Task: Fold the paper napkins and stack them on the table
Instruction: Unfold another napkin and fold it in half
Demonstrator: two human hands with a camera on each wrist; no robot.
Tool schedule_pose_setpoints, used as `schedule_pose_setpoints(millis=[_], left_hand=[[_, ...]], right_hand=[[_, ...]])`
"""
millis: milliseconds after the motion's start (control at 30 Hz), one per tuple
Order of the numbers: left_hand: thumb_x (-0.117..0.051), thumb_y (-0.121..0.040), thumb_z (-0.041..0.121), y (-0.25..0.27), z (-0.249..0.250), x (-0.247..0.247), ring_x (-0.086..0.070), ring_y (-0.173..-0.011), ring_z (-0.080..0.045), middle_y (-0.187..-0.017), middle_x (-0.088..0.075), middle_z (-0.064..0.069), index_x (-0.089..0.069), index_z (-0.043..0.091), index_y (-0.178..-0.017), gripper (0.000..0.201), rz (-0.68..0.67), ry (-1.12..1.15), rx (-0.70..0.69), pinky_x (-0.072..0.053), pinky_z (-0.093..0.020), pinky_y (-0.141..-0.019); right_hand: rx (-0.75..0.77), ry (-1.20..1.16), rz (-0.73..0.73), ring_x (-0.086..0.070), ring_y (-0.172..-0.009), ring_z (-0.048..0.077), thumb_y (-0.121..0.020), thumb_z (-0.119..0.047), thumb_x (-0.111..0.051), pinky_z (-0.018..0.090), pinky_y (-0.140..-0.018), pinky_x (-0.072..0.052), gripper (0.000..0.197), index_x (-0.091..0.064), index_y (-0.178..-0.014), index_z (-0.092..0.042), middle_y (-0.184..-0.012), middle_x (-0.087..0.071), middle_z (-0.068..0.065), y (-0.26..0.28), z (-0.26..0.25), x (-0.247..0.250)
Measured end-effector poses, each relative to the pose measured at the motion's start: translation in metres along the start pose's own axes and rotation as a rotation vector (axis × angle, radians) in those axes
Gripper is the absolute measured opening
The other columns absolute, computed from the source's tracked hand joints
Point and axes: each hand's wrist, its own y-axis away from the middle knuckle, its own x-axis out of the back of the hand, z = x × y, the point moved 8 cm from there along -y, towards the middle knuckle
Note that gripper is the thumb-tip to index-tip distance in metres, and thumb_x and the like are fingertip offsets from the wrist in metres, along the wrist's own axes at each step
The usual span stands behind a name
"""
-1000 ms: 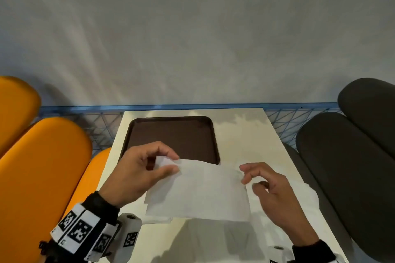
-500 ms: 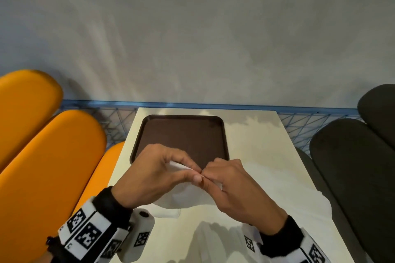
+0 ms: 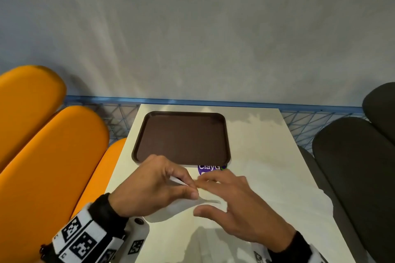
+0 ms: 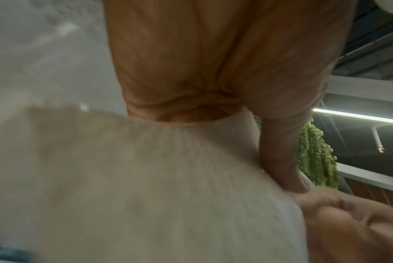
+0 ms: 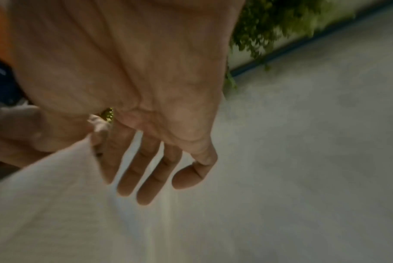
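Left hand pinches folded napkin corner; right hand spread, holding nothing. Napkin thin, limp, tears easily: grip at edges, crease lightly.

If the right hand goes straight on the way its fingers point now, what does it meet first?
Probably the left hand, which pinches the napkin: the right hand has its fingers spread toward that pinch and almost at it. Depth between them is unclear.

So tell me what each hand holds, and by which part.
Left hand pinches the paper napkin at its gathered top edge, thumb against fingers. Right hand is open, holding nothing.
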Motion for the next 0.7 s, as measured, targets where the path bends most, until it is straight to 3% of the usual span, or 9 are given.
schedule_pose_setpoints(millis=[67, 133, 200, 233, 333, 400, 467, 567, 700], left_hand=[[-0.078, -0.081, 0.031, 0.005, 0.002, 0.007, -0.072, -0.079, -0.006, -0.08, -0.076, 0.018, -0.082, 0.027, -0.081, 0.006, 0.034, 0.031, -0.009, -0.052, -0.013, -0.072], [-0.077, -0.08, 0.033, 0.016, -0.014, 0.036, -0.072, -0.076, -0.011, -0.079, -0.077, 0.009, -0.081, 0.025, -0.078, 0.009, 0.199, 0.129, 0.032, -0.054, -0.016, -0.07], [-0.077, -0.077, 0.044, 0.033, -0.041, 0.062, -0.072, -0.08, -0.013, -0.083, -0.077, 0.001, -0.078, 0.024, -0.081, 0.02, 0.351, 0.253, 0.088, -0.056, -0.018, -0.071], [-0.079, -0.073, 0.048, 0.039, -0.053, 0.062, -0.072, -0.087, -0.012, -0.091, -0.077, 0.0, -0.075, 0.024, -0.088, 0.028, 0.338, 0.322, 0.131, -0.056, -0.019, -0.075], [-0.087, -0.065, 0.048, 0.046, -0.089, 0.016, -0.068, -0.105, -0.007, -0.113, -0.073, 0.009, -0.064, 0.032, -0.116, 0.058, 0.01, 0.336, 0.323, -0.055, -0.025, -0.087], [-0.084, -0.075, 0.038, 0.051, -0.115, -0.006, -0.071, -0.094, -0.01, -0.104, -0.075, 0.004, -0.07, 0.024, -0.11, 0.041, -0.067, 0.307, 0.387, -0.055, -0.022, -0.077], [-0.078, -0.082, 0.033, 0.06, -0.152, -0.011, -0.073, -0.084, -0.021, -0.093, -0.077, -0.005, -0.075, 0.01, -0.095, 0.027, 0.017, 0.369, 0.47, -0.055, -0.025, -0.07], [-0.073, -0.087, 0.026, 0.083, -0.221, -0.013, -0.074, -0.09, -0.029, -0.097, -0.078, -0.01, -0.075, 0.003, -0.098, 0.026, 0.157, 0.575, 0.675, -0.06, -0.041, -0.08], [-0.061, -0.097, 0.014, 0.099, -0.3, -0.024, -0.072, -0.082, -0.026, -0.102, -0.076, -0.016, -0.074, 0.003, -0.103, 0.018, 0.211, 0.674, 0.865, -0.056, -0.033, -0.067]], right_hand=[[0.11, -0.049, 0.016, -0.046, -0.098, 0.002, -0.1, -0.059, -0.036, 0.037, -0.094, -0.038, 0.04, -0.062, -0.094, -0.028, -0.099, -0.058, -0.018, -0.012, -0.021, -0.011], [0.12, -0.125, 0.03, -0.044, -0.078, 0.007, -0.103, -0.053, -0.036, 0.04, -0.08, -0.04, 0.044, -0.046, -0.072, -0.024, -0.072, -0.047, -0.012, -0.015, -0.019, -0.015], [0.121, -0.165, -0.006, -0.046, -0.073, 0.008, -0.102, -0.053, -0.039, 0.034, -0.072, -0.036, 0.045, -0.047, -0.071, -0.021, -0.068, -0.047, -0.01, -0.017, -0.011, -0.02], [0.129, -0.174, -0.028, -0.049, -0.073, 0.01, -0.102, -0.053, -0.04, 0.031, -0.071, -0.035, 0.046, -0.053, -0.073, -0.019, -0.07, -0.052, -0.009, -0.019, -0.01, -0.023], [0.121, -0.249, -0.101, -0.054, -0.07, 0.015, -0.101, -0.05, -0.045, 0.03, -0.063, -0.038, 0.045, -0.063, -0.079, -0.015, -0.074, -0.061, -0.001, -0.034, -0.019, -0.039], [0.076, -0.32, -0.158, -0.052, -0.065, 0.014, -0.099, -0.047, -0.053, 0.031, -0.059, -0.037, 0.041, -0.06, -0.078, -0.013, -0.072, -0.059, 0.002, -0.048, -0.018, -0.059], [-0.062, -0.453, -0.266, -0.059, -0.071, 0.005, -0.09, -0.046, -0.066, 0.023, -0.064, -0.042, 0.028, -0.066, -0.084, -0.019, -0.082, -0.067, -0.003, -0.056, -0.003, -0.09], [-0.295, -0.604, -0.423, -0.066, -0.076, 0.001, -0.082, -0.048, -0.078, 0.013, -0.068, -0.047, 0.023, -0.076, -0.088, -0.026, -0.087, -0.074, -0.011, -0.057, 0.027, -0.147], [-0.57, -0.8, -0.223, -0.063, -0.065, 0.005, -0.087, -0.029, -0.076, 0.02, -0.061, -0.047, 0.023, -0.077, -0.086, -0.006, -0.077, -0.074, -0.005, -0.076, 0.07, -0.19]])
